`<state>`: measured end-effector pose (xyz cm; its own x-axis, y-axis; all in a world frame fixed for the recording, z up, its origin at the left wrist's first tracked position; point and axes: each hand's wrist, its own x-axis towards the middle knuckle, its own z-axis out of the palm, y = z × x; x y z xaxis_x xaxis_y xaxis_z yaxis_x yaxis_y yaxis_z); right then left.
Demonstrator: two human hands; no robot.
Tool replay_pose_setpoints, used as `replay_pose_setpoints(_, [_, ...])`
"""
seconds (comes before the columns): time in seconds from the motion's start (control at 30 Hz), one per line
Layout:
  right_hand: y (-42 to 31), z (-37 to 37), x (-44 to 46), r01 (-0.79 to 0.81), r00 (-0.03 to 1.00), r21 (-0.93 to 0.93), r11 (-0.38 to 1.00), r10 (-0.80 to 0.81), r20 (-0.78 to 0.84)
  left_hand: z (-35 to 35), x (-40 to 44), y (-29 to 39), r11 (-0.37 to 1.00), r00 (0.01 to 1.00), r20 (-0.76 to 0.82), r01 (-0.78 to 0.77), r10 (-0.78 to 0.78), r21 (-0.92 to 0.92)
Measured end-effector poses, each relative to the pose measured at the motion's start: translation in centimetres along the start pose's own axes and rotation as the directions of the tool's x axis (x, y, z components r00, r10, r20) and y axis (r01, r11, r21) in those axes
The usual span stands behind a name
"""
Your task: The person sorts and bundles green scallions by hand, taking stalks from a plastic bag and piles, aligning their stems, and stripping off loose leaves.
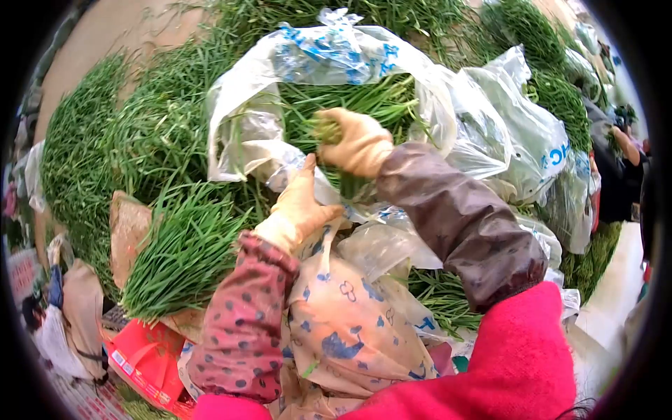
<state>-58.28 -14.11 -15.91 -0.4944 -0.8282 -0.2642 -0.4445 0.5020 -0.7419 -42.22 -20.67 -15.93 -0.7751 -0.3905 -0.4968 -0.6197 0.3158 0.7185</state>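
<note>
A clear plastic bag with blue print lies with its mouth wide, and long green chives fill it. My right hand, in a pale glove, is inside the mouth, closed around the pale stem ends of a bunch of chives. At the bag's near rim is my left hand, gloved too, its forefinger stretched forward and its thumb apart. It touches the plastic there; whether it pinches any is hidden. A loose pile of chives lies to the left of that hand.
Large heaps of chives spread along the left and back. More filled plastic bags stand at the right. A red bag sits at lower left, near a piece of cardboard. Another person's arm shows at far right.
</note>
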Motion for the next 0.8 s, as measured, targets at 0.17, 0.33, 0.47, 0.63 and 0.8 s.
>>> replay_pose_setpoints(0.17, [-4.2, -9.0, 1.3, 0.039, 0.996, 0.218, 0.975, -0.02, -0.089, -4.5, -9.8, -2.6, 0.885, 0.964, -0.259, -0.074, -0.054, -0.459])
replay_pose_setpoints(0.33, [-16.0, -18.5, -6.8, 0.492, 0.842, 0.248, 0.835, -0.382, -0.382, -6.6, -19.3, -2.5, 0.644, 0.972, -0.148, 0.003, -0.18, -0.765])
replay_pose_setpoints(0.47, [-17.5, -18.8, -8.3, 0.353, 0.866, -0.137, 0.925, -0.379, -0.327, -6.2, -24.2, -1.4, 0.271, 0.987, -0.056, -0.097, 0.154, -0.958])
replay_pose_setpoints(0.63, [-22.1, -14.4, -13.7, 0.714, 0.617, 0.05, 0.699, -0.593, -0.517, -3.9, -26.8, 2.3, 0.314, 0.924, 0.269, 0.179, 0.271, -0.932])
replay_pose_setpoints(0.8, [-25.5, -5.9, -17.6, 0.892, 0.11, -0.359, 0.273, -0.904, -0.413, -1.3, -26.9, 3.8, 0.002, 0.85, 0.054, 0.062, 0.524, -0.998])
